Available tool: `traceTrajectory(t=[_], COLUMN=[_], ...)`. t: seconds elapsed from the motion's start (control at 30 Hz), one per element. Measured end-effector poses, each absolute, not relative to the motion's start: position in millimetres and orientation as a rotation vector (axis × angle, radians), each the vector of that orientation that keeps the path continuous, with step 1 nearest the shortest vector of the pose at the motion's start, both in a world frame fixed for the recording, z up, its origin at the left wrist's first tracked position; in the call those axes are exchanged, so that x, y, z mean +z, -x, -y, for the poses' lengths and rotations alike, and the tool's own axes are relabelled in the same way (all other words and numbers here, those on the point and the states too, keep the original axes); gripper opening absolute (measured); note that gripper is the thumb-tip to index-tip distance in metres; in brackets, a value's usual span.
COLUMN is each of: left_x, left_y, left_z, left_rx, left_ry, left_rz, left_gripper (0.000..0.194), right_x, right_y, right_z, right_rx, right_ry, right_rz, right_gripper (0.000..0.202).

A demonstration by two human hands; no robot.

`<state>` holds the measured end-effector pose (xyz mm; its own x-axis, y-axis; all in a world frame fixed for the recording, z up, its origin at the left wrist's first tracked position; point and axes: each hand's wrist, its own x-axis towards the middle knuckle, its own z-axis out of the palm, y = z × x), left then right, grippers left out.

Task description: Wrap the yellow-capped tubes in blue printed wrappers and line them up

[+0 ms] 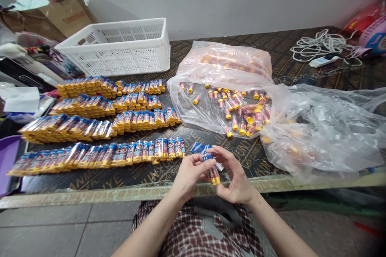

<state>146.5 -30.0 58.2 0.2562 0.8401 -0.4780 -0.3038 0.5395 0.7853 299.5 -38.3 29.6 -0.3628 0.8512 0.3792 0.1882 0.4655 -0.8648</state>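
Observation:
Near the table's front edge, a small tube (214,176) with a blue top and yellow bottom is held tilted between both hands. My left hand (191,172) pinches its upper end between thumb and fingers. My right hand (237,176) curves around its other side, thumb by the yellow end and fingers near the top. Blue wrappers (197,147) lie on the table just behind the hands. To the left, finished-looking blue and yellow tubes (111,154) stand packed in several rows. Behind my right hand, loose yellow-capped tubes (235,122) lie in the mouth of a clear plastic bag (193,108).
A white perforated basket (120,54) sits behind the rows, beside a brown paper bag (68,16). More crumpled plastic (325,128) covers the right side. A coiled white cable (322,48) lies back right; a purple tray (9,160) is far left.

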Motion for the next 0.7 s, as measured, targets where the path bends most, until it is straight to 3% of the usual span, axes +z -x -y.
traceTrajectory(t=[0.2,0.3,0.4,0.53,0.7], left_x=[64,73,81,76,66], left_y=[-138,-110,-71,-38,-34], left_z=[16,-25,-80,-136,-155], left_rx=[0.888,1.009,1.101,0.732,0.297], left_ry=[-0.707,-0.969,-1.381,-1.788,-1.938], left_rz=[-1.104,-1.313,-1.706,-2.183,-2.374], left_gripper=[0.036,0.04,0.041,0.041,0.046], right_x=[35,30,14,-7,-12], right_y=[-296,-310,-330,-349,-358], right_z=[22,-12,-50,-69,-47], right_rx=[0.876,0.612,0.197,-0.052,0.087], right_ry=[0.879,1.076,1.483,1.826,1.779], right_rz=[1.925,2.057,2.113,2.317,2.31], right_gripper=[0.082,0.076,0.054,0.04,0.04])
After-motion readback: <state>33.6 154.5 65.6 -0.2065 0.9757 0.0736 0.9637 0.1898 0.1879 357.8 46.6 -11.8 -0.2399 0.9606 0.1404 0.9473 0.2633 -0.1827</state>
